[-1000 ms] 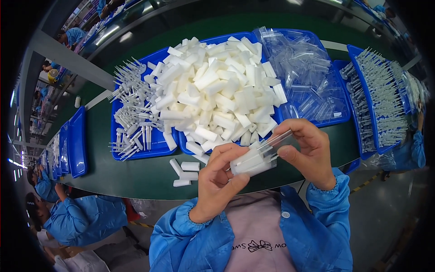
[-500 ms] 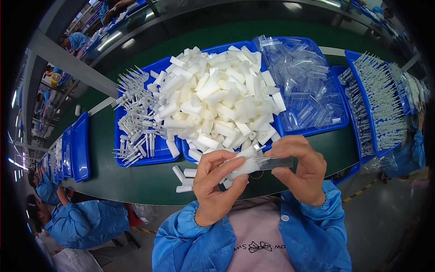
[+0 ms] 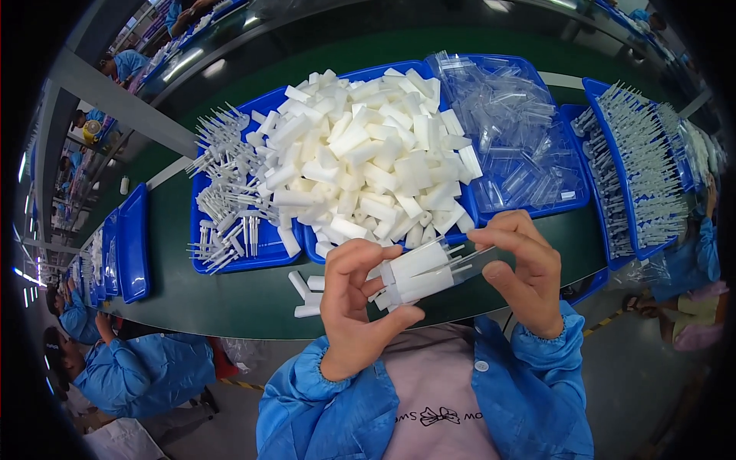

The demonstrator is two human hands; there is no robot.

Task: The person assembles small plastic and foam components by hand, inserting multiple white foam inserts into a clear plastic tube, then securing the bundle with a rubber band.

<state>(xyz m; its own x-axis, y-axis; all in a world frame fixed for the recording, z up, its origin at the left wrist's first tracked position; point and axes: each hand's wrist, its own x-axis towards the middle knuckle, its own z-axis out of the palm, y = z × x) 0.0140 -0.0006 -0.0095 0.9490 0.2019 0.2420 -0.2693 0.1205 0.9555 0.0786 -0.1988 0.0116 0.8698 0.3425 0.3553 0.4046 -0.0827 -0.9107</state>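
My right hand pinches the far end of a clear plastic sleeve between thumb and fingers. White foam pieces sit side by side in the sleeve, and thin pale rods stick out of them toward the right hand. My left hand is at the other end, thumb and index finger spread apart, with another fingertip against the foam's left end. Just beyond, a large heap of white foam pieces fills a blue tray. Several loose foam pieces lie on the green table by my left hand.
A blue tray of grey-white rod-like parts stands left of the heap. Right of it, another blue tray holds clear sleeves. Stacked trays of rod parts stand at far right. Co-workers in blue sit to the left.
My left fingers have spread from their grip round the foam. The foam and sleeve now show more fully between my hands. My right hand still pinches the sleeve.
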